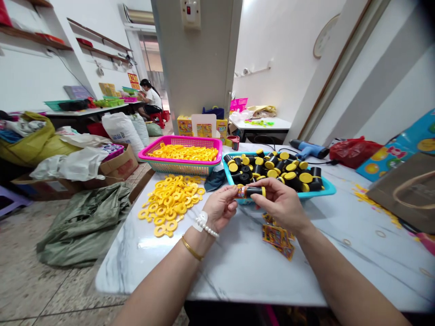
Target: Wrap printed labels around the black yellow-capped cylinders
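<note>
My right hand [284, 204] grips a small black tube with a yellow cap [254, 191] between thumb and fingers, lying level above the table. At the tube's left end, my left hand [220, 206] pinches a colourful printed sleeve [241, 192]. How far the sleeve covers the tube is partly hidden by fingers. Behind my hands stands a turquoise basket [324, 189] full of black tubes with yellow caps [272, 165]. Below my right hand lies a pile of flat printed sleeves [277, 237]. Yellow ring-shaped pieces [170, 201] are heaped left of my left hand.
A pink basket [146, 155] of yellow pieces stands at the back left of the marbled table [238, 271]. A blue heat gun [309, 148], a red bag [353, 151] and a brown paper bag [401, 190] lie to the right. Another person [152, 99] sits far off.
</note>
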`<state>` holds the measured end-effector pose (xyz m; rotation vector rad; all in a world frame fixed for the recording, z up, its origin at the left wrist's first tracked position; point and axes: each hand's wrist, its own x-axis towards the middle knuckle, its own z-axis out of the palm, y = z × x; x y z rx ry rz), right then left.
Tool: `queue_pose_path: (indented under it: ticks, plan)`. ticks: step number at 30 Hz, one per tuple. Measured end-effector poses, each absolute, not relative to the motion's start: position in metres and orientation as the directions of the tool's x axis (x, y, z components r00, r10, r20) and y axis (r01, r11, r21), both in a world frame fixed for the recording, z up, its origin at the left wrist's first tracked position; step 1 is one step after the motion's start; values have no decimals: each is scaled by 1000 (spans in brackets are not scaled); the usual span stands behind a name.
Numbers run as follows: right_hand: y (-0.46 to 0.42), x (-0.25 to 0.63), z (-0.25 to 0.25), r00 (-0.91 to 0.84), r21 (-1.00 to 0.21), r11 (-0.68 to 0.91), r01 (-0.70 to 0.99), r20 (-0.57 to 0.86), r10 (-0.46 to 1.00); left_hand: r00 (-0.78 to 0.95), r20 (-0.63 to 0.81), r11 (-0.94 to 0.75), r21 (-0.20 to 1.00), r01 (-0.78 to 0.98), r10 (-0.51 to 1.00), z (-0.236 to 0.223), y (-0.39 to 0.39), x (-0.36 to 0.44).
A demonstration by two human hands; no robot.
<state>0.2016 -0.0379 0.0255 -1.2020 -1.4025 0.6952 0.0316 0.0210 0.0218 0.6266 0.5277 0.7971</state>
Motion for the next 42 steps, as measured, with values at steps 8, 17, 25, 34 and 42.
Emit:
queue_pose_path:
  ticks: [8, 17, 25, 34, 42]
  plan:
    - [-39, 200, 30, 125, -965, 203, 169, 225, 966, 531, -197, 464, 772, -435, 824, 18, 20, 34]
    - [-38, 194, 25, 186, -946, 316, 77, 325, 927, 553, -275, 579, 640, -505, 786, 21, 23, 34]
    - [-40, 195, 16, 156, -905, 352, 238, 393, 906, 584, -260, 607, 584, -539, 769, 21, 20, 36]
    - [-39, 203, 13, 128, -764, 499, 409, 589, 798, 278, 18, 87, 928, -362, 960, 15, 15, 36]
    - [-38, 203, 18, 50, -717, 635, 288, 673, 738, 547, 83, 89, 956, -280, 833, 28, 24, 23]
